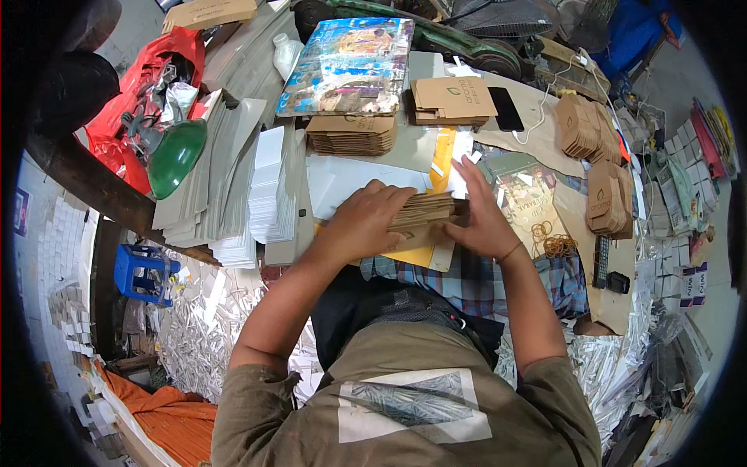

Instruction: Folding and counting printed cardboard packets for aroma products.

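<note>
A small stack of folded brown cardboard sleeves (424, 212) lies in front of me at the near edge of the table. My left hand (372, 220) closes on its left end, fingers over the top and thumb at the near side. At its right end is my right hand (484, 220), fingers stretched out and spread, with the thumb by the near corner of the stack. Under the stack lies a yellow sheet (416, 255). Beyond it, more brown sleeves (354, 138) sit beneath a paint-smeared board (346, 66), and another pile of brown cardboard (451, 101) stands beside them.
White card stacks (268, 194) and grey board sheets (226, 148) fill the left side. To the right are a black phone (506, 109), rubber bands (559, 246) and bundled brown sleeves (609, 198). A green lamp shade (177, 158) is at far left; paper scraps (206, 342) cover the floor.
</note>
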Demonstrator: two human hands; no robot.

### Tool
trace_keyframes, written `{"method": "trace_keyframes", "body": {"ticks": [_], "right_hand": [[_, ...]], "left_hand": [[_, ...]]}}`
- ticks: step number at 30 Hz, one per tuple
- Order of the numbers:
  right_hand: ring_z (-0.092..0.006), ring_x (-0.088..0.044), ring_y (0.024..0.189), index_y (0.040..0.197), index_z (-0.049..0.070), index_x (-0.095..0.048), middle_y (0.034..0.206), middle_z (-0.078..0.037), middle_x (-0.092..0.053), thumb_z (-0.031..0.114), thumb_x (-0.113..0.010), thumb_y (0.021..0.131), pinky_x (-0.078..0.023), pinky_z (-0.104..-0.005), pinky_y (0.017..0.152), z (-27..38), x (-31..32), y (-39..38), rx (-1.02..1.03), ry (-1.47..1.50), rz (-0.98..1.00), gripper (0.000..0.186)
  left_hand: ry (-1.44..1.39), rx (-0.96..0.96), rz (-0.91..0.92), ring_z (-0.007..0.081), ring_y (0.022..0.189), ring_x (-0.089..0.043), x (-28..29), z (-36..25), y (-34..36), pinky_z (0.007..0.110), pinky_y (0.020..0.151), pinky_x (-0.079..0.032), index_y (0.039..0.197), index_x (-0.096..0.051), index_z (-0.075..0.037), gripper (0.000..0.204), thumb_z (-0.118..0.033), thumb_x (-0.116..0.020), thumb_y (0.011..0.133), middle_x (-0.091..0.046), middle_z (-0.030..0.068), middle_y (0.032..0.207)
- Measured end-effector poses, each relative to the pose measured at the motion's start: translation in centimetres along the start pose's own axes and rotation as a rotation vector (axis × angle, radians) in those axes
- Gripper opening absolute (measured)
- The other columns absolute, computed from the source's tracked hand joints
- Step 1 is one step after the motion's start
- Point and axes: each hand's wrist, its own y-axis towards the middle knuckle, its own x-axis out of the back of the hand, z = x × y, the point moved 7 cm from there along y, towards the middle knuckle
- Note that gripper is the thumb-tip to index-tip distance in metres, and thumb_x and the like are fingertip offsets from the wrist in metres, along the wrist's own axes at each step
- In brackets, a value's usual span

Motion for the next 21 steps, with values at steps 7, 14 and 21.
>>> {"method": "trace_keyframes", "body": {"ticks": [7,14,21], "right_hand": [[-0.0339,-0.052,0.151,0.173,0.013,-0.039,0.159,-0.018,-0.054,0.001,-0.079,0.087,-0.044,-0.0403,0.124,-0.8,-2.9,0.6,0.023,0.708,-0.125,0.096],[-0.0369,-0.068,0.12,0.149,0.009,-0.065,0.127,-0.017,-0.07,0.02,-0.091,0.089,-0.054,-0.0435,0.107,-1.0,-2.1,0.8,0.005,0.291,0.05,0.066],[-0.025,-0.057,0.142,0.158,0.012,-0.052,0.154,-0.011,-0.056,0.015,-0.085,0.097,-0.055,-0.0394,0.109,-2.4,-2.0,-0.7,-0.124,0.695,-0.139,0.07]], "left_hand": [[-0.079,-0.158,-0.257,0.04,0.148,-0.052,1.2,0.2,0.4,0.048,0.124,-0.045,0.167,-0.043,-0.009,0.107,-0.028,-0.096,0.076,-0.06,0.0177,0.154],[0.255,0.113,-0.431,0.0402,0.154,-0.045,1.7,1.2,-2.1,0.055,0.126,-0.04,0.166,-0.048,-0.018,0.107,-0.038,-0.1,0.074,-0.052,0.0167,0.161],[-0.071,0.113,-0.283,0.0406,0.153,-0.045,0.2,3.4,-2.1,0.066,0.125,-0.035,0.158,-0.056,-0.021,0.097,-0.046,-0.099,0.075,-0.05,0.014,0.164]]}}
